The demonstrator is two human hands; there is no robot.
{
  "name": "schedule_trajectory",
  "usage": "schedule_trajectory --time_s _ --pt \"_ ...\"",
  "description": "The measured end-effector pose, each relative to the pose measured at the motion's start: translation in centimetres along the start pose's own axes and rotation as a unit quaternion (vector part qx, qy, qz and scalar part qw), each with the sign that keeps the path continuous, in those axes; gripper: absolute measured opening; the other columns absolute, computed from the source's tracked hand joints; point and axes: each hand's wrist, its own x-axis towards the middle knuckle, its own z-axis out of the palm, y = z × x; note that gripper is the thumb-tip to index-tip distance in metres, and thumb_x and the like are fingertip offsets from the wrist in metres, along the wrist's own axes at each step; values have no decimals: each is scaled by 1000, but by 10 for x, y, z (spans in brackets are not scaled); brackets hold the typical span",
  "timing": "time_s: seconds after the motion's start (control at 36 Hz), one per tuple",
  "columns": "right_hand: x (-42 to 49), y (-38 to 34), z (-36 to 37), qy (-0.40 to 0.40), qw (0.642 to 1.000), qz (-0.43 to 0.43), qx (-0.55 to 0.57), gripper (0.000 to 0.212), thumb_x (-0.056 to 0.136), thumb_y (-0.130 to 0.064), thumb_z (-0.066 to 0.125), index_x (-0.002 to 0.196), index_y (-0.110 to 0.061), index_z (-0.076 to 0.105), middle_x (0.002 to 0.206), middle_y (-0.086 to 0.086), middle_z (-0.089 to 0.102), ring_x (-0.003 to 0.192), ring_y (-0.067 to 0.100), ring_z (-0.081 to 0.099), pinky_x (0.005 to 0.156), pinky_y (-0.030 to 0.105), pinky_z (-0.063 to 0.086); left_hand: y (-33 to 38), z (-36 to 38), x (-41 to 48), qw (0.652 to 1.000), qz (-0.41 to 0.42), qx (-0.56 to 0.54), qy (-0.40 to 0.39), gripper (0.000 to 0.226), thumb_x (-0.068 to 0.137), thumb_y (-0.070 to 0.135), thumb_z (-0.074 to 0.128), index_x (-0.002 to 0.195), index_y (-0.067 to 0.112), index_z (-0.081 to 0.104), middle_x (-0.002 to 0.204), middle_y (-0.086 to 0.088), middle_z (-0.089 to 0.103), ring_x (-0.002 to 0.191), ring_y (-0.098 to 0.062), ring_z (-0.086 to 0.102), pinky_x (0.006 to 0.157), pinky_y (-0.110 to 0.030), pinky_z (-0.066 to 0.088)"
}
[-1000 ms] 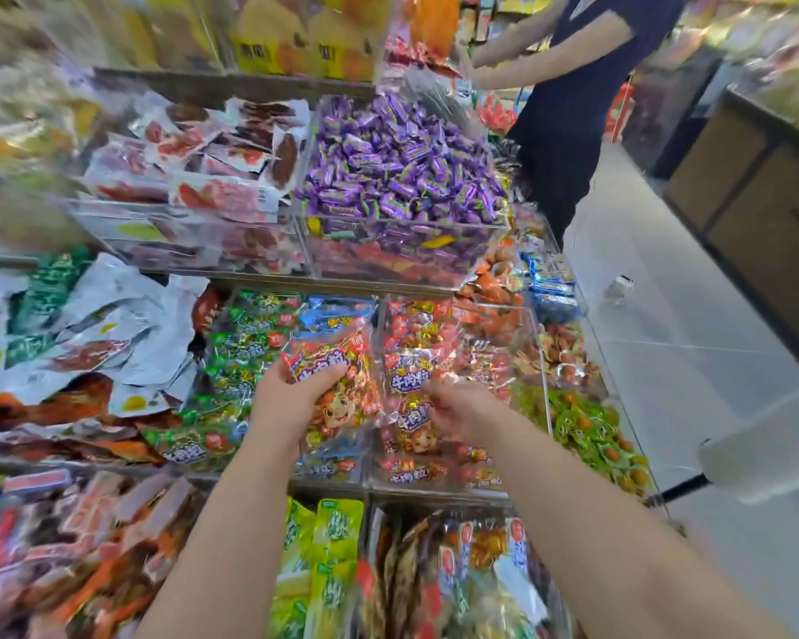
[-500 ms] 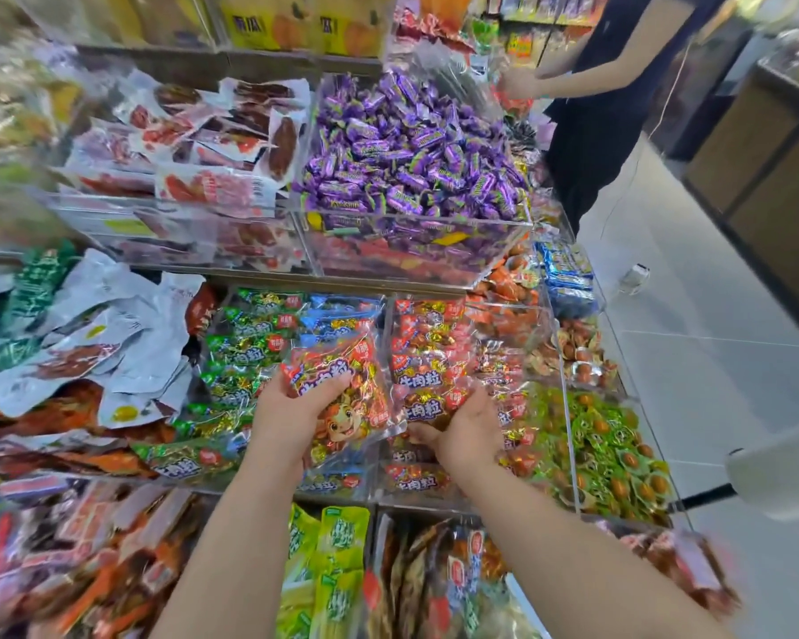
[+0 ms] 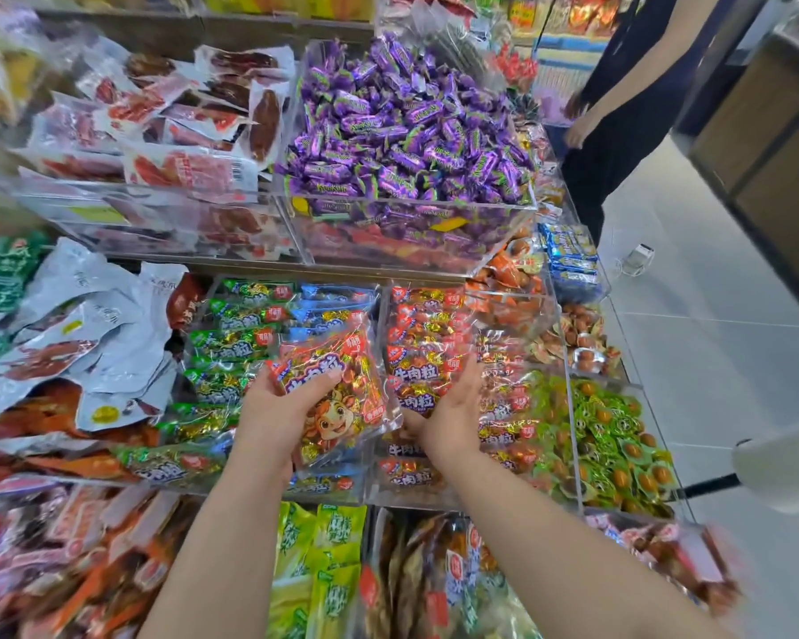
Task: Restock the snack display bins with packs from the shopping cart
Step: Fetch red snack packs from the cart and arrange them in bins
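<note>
My left hand (image 3: 273,412) grips a red snack pack (image 3: 342,398) with a cartoon figure on it, holding it tilted above the clear middle-shelf bins. My right hand (image 3: 453,412) reaches into the clear bin (image 3: 517,454) of matching red packs (image 3: 425,334), fingers curled around the stacked packs there. To the left of the held pack lie green packs (image 3: 231,343) and blue packs (image 3: 333,302) of the same kind.
A bin of purple candies (image 3: 402,126) sits on the shelf above, with meat packs (image 3: 181,126) to its left. Green-wrapped snacks (image 3: 614,449) fill the bin at right. A person in dark clothes (image 3: 628,99) stands in the aisle. A white handle (image 3: 780,463) juts in at right.
My right hand has shifted from low in the red-pack bin up along the stack. The left hand keeps the same red pack, held a little lower and closer.
</note>
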Motion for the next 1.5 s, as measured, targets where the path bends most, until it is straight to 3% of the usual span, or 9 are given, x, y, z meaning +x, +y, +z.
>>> schedule_trajectory --time_s 0.36,0.5,0.58,0.67,0.75,0.89,1.06,1.33,1.5 --pt "10 -9 -12 -38 992 17 -122 136 67 -57 75 140 -21 -34 156 11 -17 145 29 -6 118 44 3 4 9 -15 999 -3 5 -36 60 44 39 87 98 29 62 94 -8 75 82 -34 73 74 -59 56" --pt "1 -6 -31 -29 996 -5 -80 137 64 -39 83 142 -29 -29 157 6 -15 146 25 -9 116 48 -4 3 16 -25 998 -11 27 -51 59 43 43 83 95 28 60 84 -2 76 72 -27 74 54 -39 58" --pt "-12 -7 -51 13 998 -66 16 107 74 -45 74 148 -35 -3 156 -8 -5 143 13 2 116 38 6 2 19 -28 997 -8 47 -61 66 39 44 85 98 26 60 80 -1 76 64 -25 73 39 -27 50" --pt "-31 -17 -76 6 974 -72 216 45 85 -44 64 126 -41 46 139 -15 34 121 3 40 104 22 37 0 21 -28 996 -23 53 -73 94 28 46 92 113 22 59 94 -6 76 79 -30 73 67 -48 59" --pt "-47 -26 -93 -115 952 -52 280 26 79 -43 69 102 -43 57 111 -12 63 100 10 62 92 41 53 -3 27 -30 993 -33 75 -89 116 22 49 96 126 17 54 108 -7 72 87 -32 72 77 -53 57" --pt "-59 -28 -99 -211 958 -59 183 21 76 -33 76 83 -44 59 95 0 70 75 13 68 72 36 57 -10 42 -36 984 -3 139 -114 99 47 49 90 132 15 51 103 13 58 77 -4 66 57 -22 56" --pt "-49 4 -116 -185 934 9 305 23 83 -15 70 100 -30 64 98 -2 73 85 18 71 66 32 58 -9 26 -38 991 9 107 -78 81 52 59 80 119 17 59 117 -4 65 112 -28 60 98 -55 46" --pt "-36 17 -88 -155 958 33 238 44 84 -15 70 114 -40 49 112 -9 63 95 5 62 60 15 53 -4 -9 -13 998 61 -3 22 15 84 24 72 94 19 63 76 -1 75 68 -20 73 56 -35 58" --pt "-35 4 -55 -129 976 26 172 76 87 -11 64 148 -28 22 142 0 43 124 21 48 100 45 47 0 -11 -16 997 73 -34 -20 7 85 16 69 87 20 63 75 -1 74 71 -20 71 59 -35 57"
